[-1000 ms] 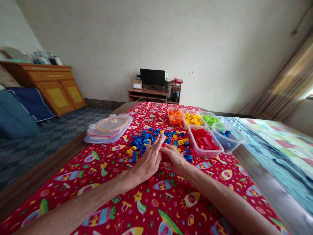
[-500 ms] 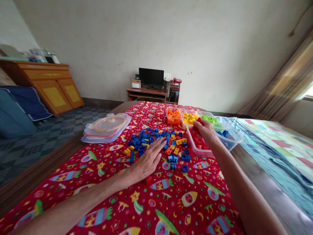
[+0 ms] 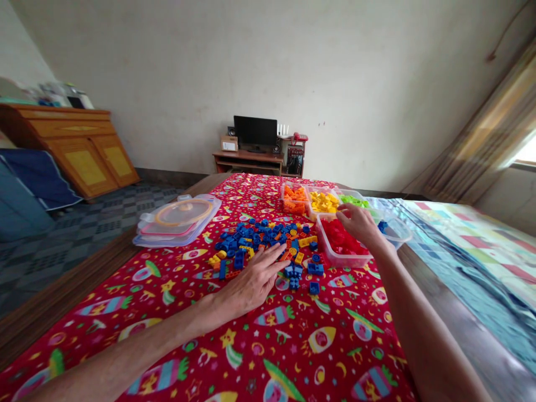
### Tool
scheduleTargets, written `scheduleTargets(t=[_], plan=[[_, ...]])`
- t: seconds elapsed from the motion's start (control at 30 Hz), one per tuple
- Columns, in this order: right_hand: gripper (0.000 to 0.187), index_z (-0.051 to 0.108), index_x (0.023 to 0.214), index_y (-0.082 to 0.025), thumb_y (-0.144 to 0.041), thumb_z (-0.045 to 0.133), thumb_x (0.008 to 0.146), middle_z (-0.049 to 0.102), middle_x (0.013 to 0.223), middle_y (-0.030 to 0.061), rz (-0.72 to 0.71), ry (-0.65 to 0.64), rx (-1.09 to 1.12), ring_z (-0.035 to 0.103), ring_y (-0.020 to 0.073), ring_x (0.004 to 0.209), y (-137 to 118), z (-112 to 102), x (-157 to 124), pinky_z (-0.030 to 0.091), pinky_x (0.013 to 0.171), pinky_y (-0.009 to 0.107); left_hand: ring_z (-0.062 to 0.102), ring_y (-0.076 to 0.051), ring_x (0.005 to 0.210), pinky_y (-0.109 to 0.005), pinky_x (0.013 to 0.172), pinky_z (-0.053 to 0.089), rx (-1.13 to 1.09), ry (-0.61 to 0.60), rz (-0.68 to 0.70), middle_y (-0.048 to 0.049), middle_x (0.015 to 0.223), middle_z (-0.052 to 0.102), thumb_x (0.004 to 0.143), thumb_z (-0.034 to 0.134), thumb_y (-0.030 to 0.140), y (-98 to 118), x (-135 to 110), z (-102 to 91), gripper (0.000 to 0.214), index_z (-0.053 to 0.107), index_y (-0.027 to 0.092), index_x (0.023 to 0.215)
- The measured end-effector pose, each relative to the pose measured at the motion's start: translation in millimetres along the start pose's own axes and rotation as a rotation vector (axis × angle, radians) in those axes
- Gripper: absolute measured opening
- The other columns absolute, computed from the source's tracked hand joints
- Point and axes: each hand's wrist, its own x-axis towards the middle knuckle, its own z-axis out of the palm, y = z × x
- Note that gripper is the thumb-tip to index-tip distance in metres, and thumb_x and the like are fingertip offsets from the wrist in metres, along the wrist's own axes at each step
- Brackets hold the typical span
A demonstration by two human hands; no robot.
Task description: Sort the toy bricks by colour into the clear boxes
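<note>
Red bricks (image 3: 341, 237), in clear box (image 3: 347, 261), right of centre.
Right hand (image 3: 360, 223) above, best held low; its fingers' grip cannot be told. Left hand (image 3: 253, 279) beside mixed bricks (image 3: 239, 259), centre, fingers apart.

R hand (image 3: 360, 224) hides pt of red-brick tub (image 3: 347, 261).
</note>
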Motion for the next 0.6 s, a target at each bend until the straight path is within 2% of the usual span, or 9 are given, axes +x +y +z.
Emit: scheduleTargets(t=[0.17, 0.27, 0.37, 0.43, 0.5, 0.53, 0.6], plan=[[0.028, 0.071, 0.096, -0.016, -0.023, 0.046, 0.085, 0.072, 0.075, 0.0062, -0.064, 0.021, 0.055, 0.065, 0.018, 0.069, -19, -21, -5, 0.045, 0.069, 0.028, 0.029, -0.022, 0.143, -0.049, 0.118, 0.021, 0.057, -0.115, 0.122, -0.0057, 0.151, 0.039, 0.095, 0.034, 0.012, 8, 0, -4.4, 0.042, 0.055, 0.021, 0.13], [0.025, 0.071, 0.09, -0.015, -0.024, 0.047, 0.086, 0.071, 0.071, 0.0043, -0.116, -0.029, 0.109, 0.064, 0.0154, 0.064, -35, -25, -11, 0.043, 0.065, 0.026, 0.026, -0.021, 0.143, -0.047, 0.12, 0.011, 0.086, -0.228, 0.295, -0.0023, 0.15, 0.042, 0.096, 0.038, 0.016, 18, -2, -7.4, 0.041, 0.05, 0.023, 0.135], [0.024, 0.07, 0.089, -0.016, -0.022, 0.047, 0.089, 0.07, 0.072, 0.0034, -0.274, -0.145, 0.119, 0.061, 0.0131, 0.062, -52, -17, -23, 0.042, 0.064, 0.025, 0.026, -0.019, 0.143, -0.044, 0.121, 0.004, 0.129, -0.3, 0.442, 0.0008, 0.147, 0.046, 0.097, 0.04, 0.02, 27, -4, -7.1, 0.041, 0.048, 0.025, 0.136], [0.023, 0.069, 0.091, -0.017, -0.02, 0.046, 0.09, 0.067, 0.072, 0.0023, -0.45, -0.323, 0.104, 0.057, 0.0116, 0.06, -63, -8, -34, 0.042, 0.065, 0.026, 0.03, -0.019, 0.141, -0.044, 0.121, 0.002, 0.167, -0.303, 0.44, 0.0008, 0.143, 0.051, 0.097, 0.04, 0.024, 26, -5, -4.4, 0.038, 0.049, 0.025, 0.135], [0.02, 0.068, 0.095, -0.018, -0.019, 0.048, 0.091, 0.066, 0.073, 0.0013, -0.615, -0.522, 0.091, 0.055, 0.0111, 0.06, -71, 1, -43, 0.042, 0.066, 0.026, 0.035, -0.021, 0.139, -0.047, 0.12, 0.003, 0.209, -0.288, 0.372, 0.0001, 0.14, 0.054, 0.097, 0.04, 0.027, 18, -5, -1.1, 0.038, 0.05, 0.026, 0.134], [0.019, 0.067, 0.098, -0.019, -0.02, 0.049, 0.092, 0.066, 0.075, 0.0014, -0.661, -0.593, 0.086, 0.055, 0.0114, 0.062, -73, 4, -46, 0.042, 0.066, 0.026, 0.036, -0.022, 0.138, -0.049, 0.119, 0.003, 0.23, -0.279, 0.329, -0.0002, 0.14, 0.055, 0.097, 0.04, 0.028, 12, -4, 0.2, 0.038, 0.051, 0.026, 0.133], [0.019, 0.066, 0.102, -0.02, -0.021, 0.05, 0.092, 0.066, 0.08, 0.0022, -0.685, -0.641, 0.059, 0.057, 0.0125, 0.067, -75, 8, -49, 0.042, 0.066, 0.026, 0.035, -0.024, 0.139, -0.052, 0.118, 0.004, 0.274, -0.261, 0.244, -0.0005, 0.142, 0.052, 0.097, 0.04, 0.026, -5, -4, 1.2, 0.037, 0.052, 0.027, 0.132]])
